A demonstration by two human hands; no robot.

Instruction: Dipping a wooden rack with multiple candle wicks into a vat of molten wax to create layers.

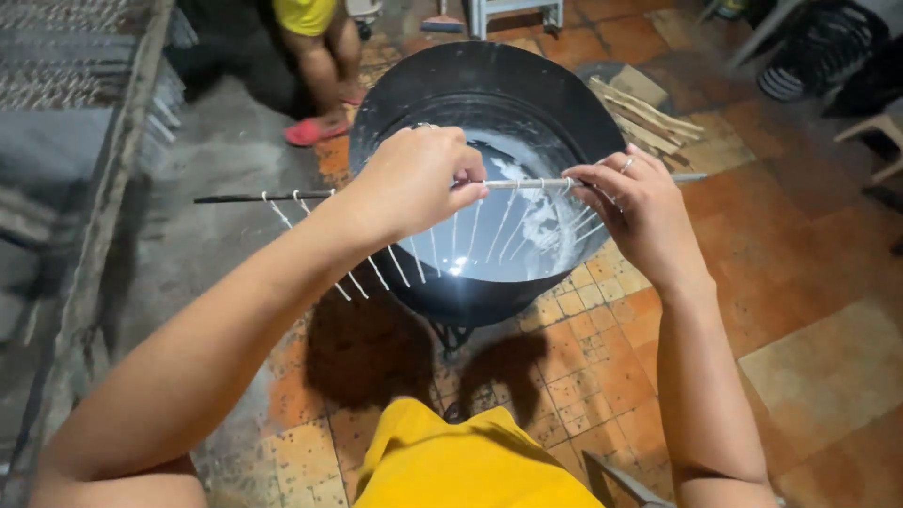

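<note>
Both hands grip a thin rod held level over a black drum of white liquid: left hand clamped at centre, right hand pinching toward 3 o'clock (white strings dangle beneath)

A single head-worn camera looks steeply down and forward from close above the person's own arms. The black pot sits near twelve o'clock, the tiled floor spreads toward three, and a yellow shirt fills six o'clock.
</note>
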